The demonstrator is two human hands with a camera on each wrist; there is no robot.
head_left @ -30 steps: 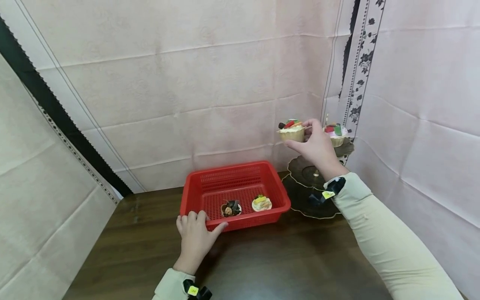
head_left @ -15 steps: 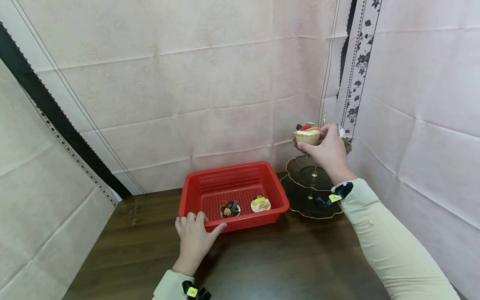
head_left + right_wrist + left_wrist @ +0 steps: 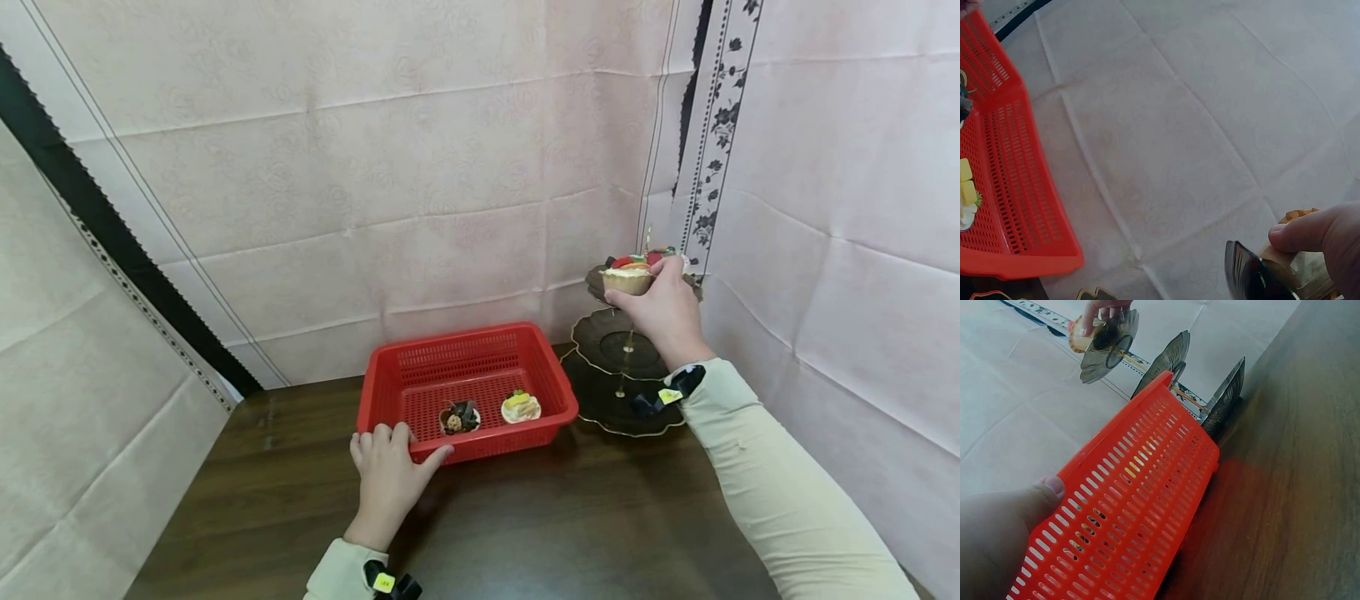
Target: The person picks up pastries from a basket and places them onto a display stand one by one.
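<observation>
My right hand [image 3: 666, 308] pinches a fruit tart [image 3: 627, 282] with a pale crust, cream and red and orange fruit, at the top plate of a dark three-tier stand [image 3: 595, 331]. Whether the tart's base touches the plate is unclear. Behind those fingers, another topped cupcake [image 3: 658, 253] is mostly hidden. With my left hand [image 3: 390, 473] I grip the front left rim of a red plastic basket [image 3: 457, 340]; the thumb [image 3: 1054, 486] lies against its outer wall. Inside lie a dark-topped cupcake [image 3: 459, 418] and a cream one with yellow fruit [image 3: 521, 407].
The brown wooden table [image 3: 525, 533] spreads in front of the basket and the stand. Pale cloth [image 3: 375, 167] hangs close behind and on both sides. The stand's lower plate [image 3: 600, 408] has a scalloped gold edge and sits just right of the basket.
My right hand has carried the tart rightward, then slightly down to the stand's top plate. The left hand and the basket have stayed in place.
</observation>
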